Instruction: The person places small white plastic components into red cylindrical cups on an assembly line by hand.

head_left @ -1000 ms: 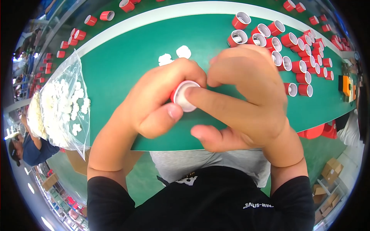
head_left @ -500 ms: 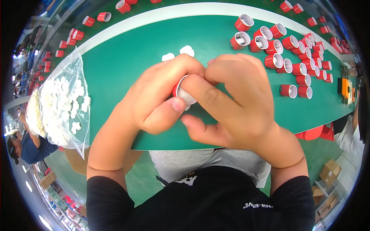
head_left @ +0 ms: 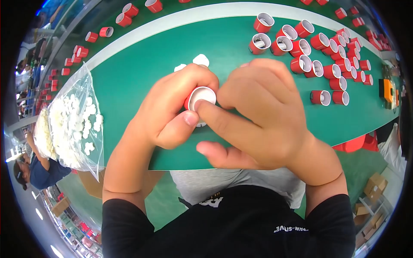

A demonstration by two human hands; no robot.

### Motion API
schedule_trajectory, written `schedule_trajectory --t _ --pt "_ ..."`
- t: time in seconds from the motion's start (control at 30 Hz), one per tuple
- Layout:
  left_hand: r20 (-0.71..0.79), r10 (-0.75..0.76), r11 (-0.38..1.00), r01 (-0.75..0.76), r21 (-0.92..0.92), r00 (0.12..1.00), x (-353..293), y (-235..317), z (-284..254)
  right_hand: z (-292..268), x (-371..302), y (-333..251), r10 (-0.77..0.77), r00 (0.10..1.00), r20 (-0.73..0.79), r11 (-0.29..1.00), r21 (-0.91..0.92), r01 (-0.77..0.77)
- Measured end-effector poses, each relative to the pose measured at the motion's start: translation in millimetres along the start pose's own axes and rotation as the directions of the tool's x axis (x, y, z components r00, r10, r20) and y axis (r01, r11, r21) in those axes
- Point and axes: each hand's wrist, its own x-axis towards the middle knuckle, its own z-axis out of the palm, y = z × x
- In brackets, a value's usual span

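Note:
My left hand point(head_left: 170, 105) is closed around a small red cup point(head_left: 207, 95) with a white inside, its mouth tilted up toward me. The index finger of my right hand point(head_left: 266, 118) reaches into that cup and presses against its inner side. My right thumb stands apart from the index finger, and the other fingers are loosely bent with nothing seen in them. Beyond my left hand, a white soft-looking piece point(head_left: 201, 60) lies on the green table point(head_left: 232, 38), with another partly hidden beside it. A bit of white shows just below the cup.
Several red cups point(head_left: 319, 41) with contents stand in a group at the right. A clear bag point(head_left: 71, 124) of white pieces lies at the left edge. An orange-and-black device point(head_left: 387, 92) sits far right. A co-worker point(head_left: 45, 170) is at the left.
My right hand has drawn slightly back toward me, so more of the cup's mouth shows. My left hand still holds the cup. The whole view has shifted a little.

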Motion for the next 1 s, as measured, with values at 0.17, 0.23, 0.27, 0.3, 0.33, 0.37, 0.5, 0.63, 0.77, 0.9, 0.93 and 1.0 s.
schedule_trajectory --t 0.17,0.23,0.27,0.3,0.33,0.37,0.5,0.63,0.77,0.9,0.93,1.0 --pt "-0.007 -0.051 0.999 0.051 0.018 0.999 2 5 -4 -1 5 1 0.034 0.998 0.046 0.999 0.040 -0.036" --pt "0.011 -0.045 0.998 0.044 0.047 0.999 6 4 -2 -6 6 1 0.065 0.996 0.059 0.996 0.060 -0.069" --pt "0.033 -0.041 0.997 0.039 0.064 0.999 7 3 0 -8 6 1 0.104 0.991 0.080 0.991 0.077 -0.110" --pt "0.025 -0.038 0.997 0.036 0.074 0.999 5 1 1 -6 6 3 0.091 0.993 0.078 0.992 0.081 -0.097" --pt "0.037 -0.043 0.990 0.038 0.134 0.998 4 -3 0 -1 5 6 0.095 0.990 0.107 0.992 0.069 -0.102" --pt "0.050 -0.051 0.981 0.040 0.188 0.997 3 -5 -2 2 4 7 0.103 0.985 0.137 0.992 0.055 -0.112" --pt "-0.060 -0.172 0.981 0.176 0.078 0.983 4 3 -16 0 8 10 0.125 0.979 0.159 0.992 0.001 -0.127" --pt "0.005 -0.119 0.964 0.115 0.240 0.993 -2 6 -19 3 8 11 0.120 0.983 0.140 0.992 0.021 -0.124" --pt "0.010 -0.135 0.956 0.128 0.263 0.991 -1 -1 -17 3 8 12 0.133 0.978 0.163 0.989 0.040 -0.141" --pt "-0.392 0.066 0.907 0.108 0.407 0.918 0 -13 -40 8 13 6 0.180 0.983 0.018 0.982 0.046 -0.181" --pt "-0.473 0.143 0.837 0.149 0.527 0.869 2 -17 -50 8 12 4 0.198 0.979 0.045 0.979 0.042 -0.200" --pt "-0.671 0.090 0.814 0.334 0.475 0.736 7 -28 -67 14 1 7 0.165 0.980 0.110 0.985 0.029 -0.169"
